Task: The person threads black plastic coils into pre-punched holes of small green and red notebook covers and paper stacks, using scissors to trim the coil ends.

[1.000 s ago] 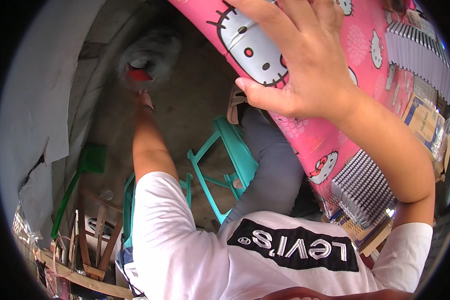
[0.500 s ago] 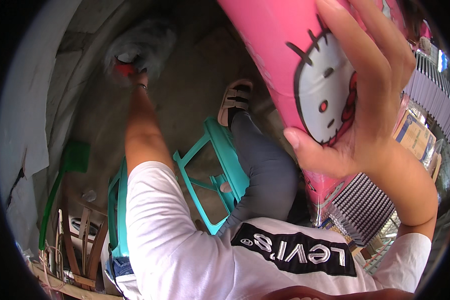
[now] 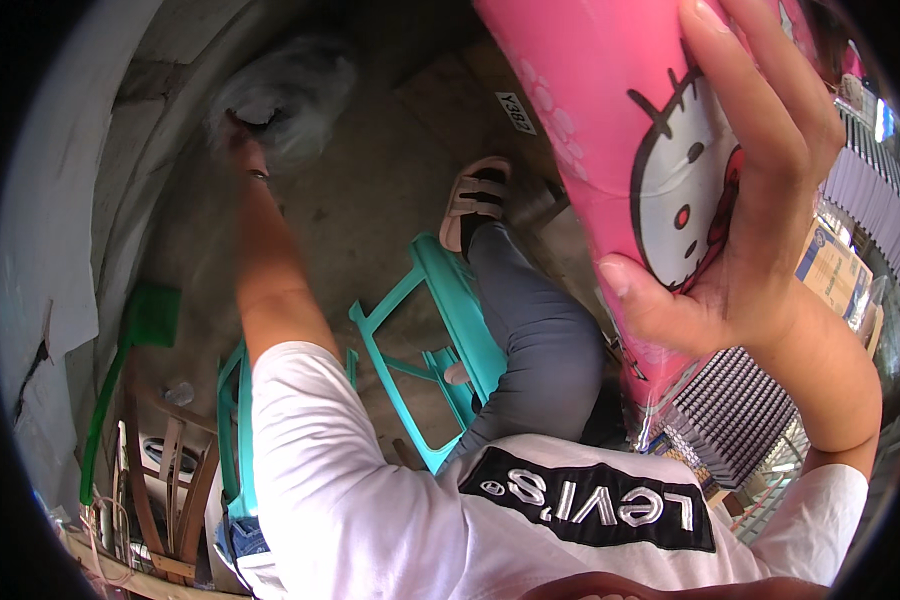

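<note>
My right hand (image 3: 745, 230) grips a large glossy pink package (image 3: 575, 110) at the upper right, thumb on the near side and fingers spread over the printed cartoon cat face. Clear plastic wrap shows at its lower end. My left arm stretches to the far left, where my left hand (image 3: 247, 150) is at the mouth of a crumpled clear plastic bag (image 3: 315, 90) on the floor. That hand is somewhat blurred, its fingers seem stretched out, and I see nothing held in it. Something whitish shows inside the bag opening.
Turquoise plastic stools (image 3: 395, 375) stand beside my leg (image 3: 540, 340). A green long-handled dustpan (image 3: 152, 312) leans at the left near wooden furniture parts (image 3: 175, 480). Stacked ridged grey goods (image 3: 735, 410) and a cardboard carton (image 3: 832, 268) lie at the right. A wall (image 3: 45, 210) bounds the left side.
A red thing at my left hand by the bag is no longer visible. The left hand has shifted slightly left. My right hand and the pink package have moved a little to the right.
</note>
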A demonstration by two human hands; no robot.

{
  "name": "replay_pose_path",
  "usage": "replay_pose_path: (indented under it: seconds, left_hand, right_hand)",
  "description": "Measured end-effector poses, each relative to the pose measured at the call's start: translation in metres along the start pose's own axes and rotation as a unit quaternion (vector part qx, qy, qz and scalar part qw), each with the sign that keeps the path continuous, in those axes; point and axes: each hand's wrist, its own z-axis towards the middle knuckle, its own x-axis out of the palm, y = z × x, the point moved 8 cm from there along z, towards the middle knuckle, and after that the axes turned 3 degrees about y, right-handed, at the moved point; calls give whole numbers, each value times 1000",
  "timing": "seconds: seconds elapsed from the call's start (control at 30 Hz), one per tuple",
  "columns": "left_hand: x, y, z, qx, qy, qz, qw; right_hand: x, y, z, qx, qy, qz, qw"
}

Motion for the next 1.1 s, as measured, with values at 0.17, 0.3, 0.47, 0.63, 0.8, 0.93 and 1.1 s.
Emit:
replay_pose_path:
  seconds: [0.17,0.3,0.47,0.63,0.8,0.93,1.1]
  left_hand:
    - [104,-113,-93,-242,115,-159,950]
    - [74,-31,-96,-115,100,112,982]
    - [127,35,-272,53,260,389,882]
    - [150,-21,-494,-9,378,0,926]
    - [65,-99,-587,147,544,68,823]
    - [-47,-157,-560,59,508,40,858]
    - [-145,-320,-573,228,311,-87,919]
  right_hand:
    - [9,2,2,29,36,-72,996]
    - [5,6,6,34,-6,-28,999]
    - [-2,20,10,67,-19,-16,997]
    - [11,15,7,134,90,-22,987]
    - [-11,100,0,338,57,30,939]
    - [-60,276,-67,108,-33,174,978]
    - [-127,321,-223,-61,-150,242,957]
